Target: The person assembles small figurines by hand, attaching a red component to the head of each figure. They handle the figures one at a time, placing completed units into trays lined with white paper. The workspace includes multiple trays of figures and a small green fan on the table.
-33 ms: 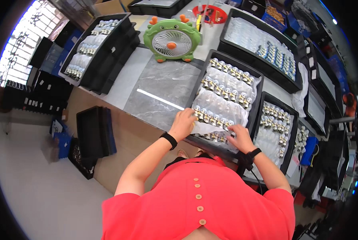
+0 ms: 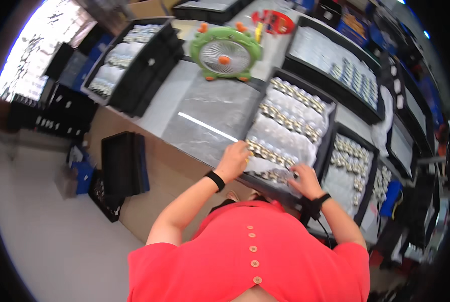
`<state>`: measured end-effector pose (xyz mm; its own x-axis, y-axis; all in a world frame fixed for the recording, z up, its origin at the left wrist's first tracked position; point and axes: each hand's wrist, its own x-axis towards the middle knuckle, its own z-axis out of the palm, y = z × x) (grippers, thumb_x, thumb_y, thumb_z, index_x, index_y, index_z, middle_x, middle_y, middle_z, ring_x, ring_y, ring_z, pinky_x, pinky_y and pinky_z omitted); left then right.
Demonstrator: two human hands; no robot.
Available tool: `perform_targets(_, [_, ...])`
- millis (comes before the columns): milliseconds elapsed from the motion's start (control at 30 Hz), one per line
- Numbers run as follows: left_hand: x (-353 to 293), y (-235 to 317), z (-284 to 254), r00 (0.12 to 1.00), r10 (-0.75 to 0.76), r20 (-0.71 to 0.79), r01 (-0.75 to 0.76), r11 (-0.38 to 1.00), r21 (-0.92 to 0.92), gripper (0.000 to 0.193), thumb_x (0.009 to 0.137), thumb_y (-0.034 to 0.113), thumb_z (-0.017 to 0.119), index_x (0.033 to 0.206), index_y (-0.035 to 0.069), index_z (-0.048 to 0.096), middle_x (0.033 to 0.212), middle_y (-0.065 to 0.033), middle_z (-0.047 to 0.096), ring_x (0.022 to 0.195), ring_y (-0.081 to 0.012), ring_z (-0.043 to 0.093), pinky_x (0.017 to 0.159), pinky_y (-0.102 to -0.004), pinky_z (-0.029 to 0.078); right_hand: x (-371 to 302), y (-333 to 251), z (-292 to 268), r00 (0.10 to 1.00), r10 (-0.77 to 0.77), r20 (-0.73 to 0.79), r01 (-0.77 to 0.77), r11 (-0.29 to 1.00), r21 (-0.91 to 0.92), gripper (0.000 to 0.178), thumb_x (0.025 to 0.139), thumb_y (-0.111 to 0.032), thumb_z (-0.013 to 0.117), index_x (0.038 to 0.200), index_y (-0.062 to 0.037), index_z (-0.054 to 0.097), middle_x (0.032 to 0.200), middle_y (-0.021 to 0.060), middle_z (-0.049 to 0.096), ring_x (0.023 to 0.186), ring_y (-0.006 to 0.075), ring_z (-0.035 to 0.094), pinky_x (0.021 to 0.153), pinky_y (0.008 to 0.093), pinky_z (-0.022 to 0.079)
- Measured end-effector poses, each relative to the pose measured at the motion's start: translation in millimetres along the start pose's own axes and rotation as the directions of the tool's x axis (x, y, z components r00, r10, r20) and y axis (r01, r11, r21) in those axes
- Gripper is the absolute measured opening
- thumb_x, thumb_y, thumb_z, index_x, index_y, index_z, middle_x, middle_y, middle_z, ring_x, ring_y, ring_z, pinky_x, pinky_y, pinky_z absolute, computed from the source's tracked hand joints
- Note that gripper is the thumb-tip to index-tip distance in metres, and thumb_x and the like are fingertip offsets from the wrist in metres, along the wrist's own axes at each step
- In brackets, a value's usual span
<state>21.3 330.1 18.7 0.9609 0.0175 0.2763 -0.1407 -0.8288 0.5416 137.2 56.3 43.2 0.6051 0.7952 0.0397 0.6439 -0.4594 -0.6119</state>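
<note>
A black tray [image 2: 330, 106] in front of me holds several rows of small metal parts with clear, rounded tops, set between strips of white plastic film [image 2: 291, 132]. My left hand [image 2: 233, 160] is at the tray's near left side, its fingers closed at the left end of a row of parts [image 2: 271, 152]. What they grip, if anything, is hidden. Toward the near right, my right hand [image 2: 305, 180] has curled fingers over the right end of the nearest rows. Its fingertips are blurred, and what lies between them cannot be made out.
Left of the tray lies a grey marbled board [image 2: 210, 108], with a green fan [image 2: 226, 53] behind it. Stacked black trays [image 2: 147, 75] stand at the left. More part-filled trays sit at the right [image 2: 371, 171] and far right [image 2: 330, 65]. A red basket [image 2: 285, 22] is at the back.
The whole scene has shifted slightly to the right in view, with some blur. Both hands stay at the same places on the tray; the right fingers look a little more curled.
</note>
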Motion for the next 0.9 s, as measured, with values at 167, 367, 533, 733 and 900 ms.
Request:
perform_targets(167, [-33,-2,-48,0.969,-0.193,-0.156,0.176,0.978,-0.117,0.021,0.071,0.000,0.059,0.092,0.000,0.061,0.113,-0.0166,0.055,0.108,-0.0356,0.052,0.089,-0.0414,0.045,-9,12,12,0.991,0.002,0.135,-0.001,1.000,-0.004,0.029,0.072,-0.025,0.072,0.093,-0.0069,0.066,0.088,0.0115,0.064,0.088,0.0307,0.060,0.078,0.0418,0.042])
perform_targets(367, [-70,-51,-110,0.706,-0.582,-0.404,0.500,0.813,-0.297,0.022,0.079,0.007,0.062,0.101,0.004,0.065,0.113,-0.0128,0.060,0.099,-0.0275,0.060,0.085,-0.0331,0.047,35,-16,6,0.997,-0.044,0.068,0.041,0.998,0.042,0.022,0.071,-0.012,0.071,0.090,-0.0022,0.065,0.087,0.0138,0.065,0.085,0.0324,0.061,0.076,0.0399,0.047])
perform_targets(533, [-88,-100,-193,0.614,-0.608,-0.503,0.545,0.788,-0.287,0.024,0.077,0.005,0.062,0.101,0.003,0.064,0.107,-0.0137,0.062,0.099,-0.0290,0.060,0.085,-0.0328,0.047,65,-54,26,0.999,-0.044,0.031,0.042,0.998,0.053,0.019,0.074,-0.009,0.068,0.091,-0.0016,0.065,0.086,0.0140,0.065,0.083,0.0306,0.062,0.075,0.0386,0.047])
perform_targets(733, [-87,-168,-276,0.524,-0.498,-0.691,0.488,0.841,-0.235,0.020,0.077,0.000,0.060,0.097,0.000,0.063,0.105,-0.0137,0.062,0.096,-0.0299,0.061,0.086,-0.0336,0.047,76,-111,78,0.997,0.076,0.019,-0.078,0.985,0.155,0.016,0.076,-0.010,0.067,0.090,-0.0022,0.065,0.083,0.0132,0.065,0.080,0.0294,0.062,0.072,0.0375,0.047])
perform_targets(900, [-73,-228,-355,0.507,-0.323,-0.799,0.474,0.879,-0.054,0.015,0.079,-0.001,0.059,0.094,0.000,0.062,0.107,-0.0131,0.062,0.096,-0.0298,0.060,0.084,-0.0349,0.047,88,-154,105,0.968,0.249,-0.021,-0.240,0.950,0.201,0.016,0.078,-0.010,0.066,0.091,-0.0013,0.065,0.082,0.0137,0.064,0.079,0.0309,0.062,0.073,0.0376,0.047])
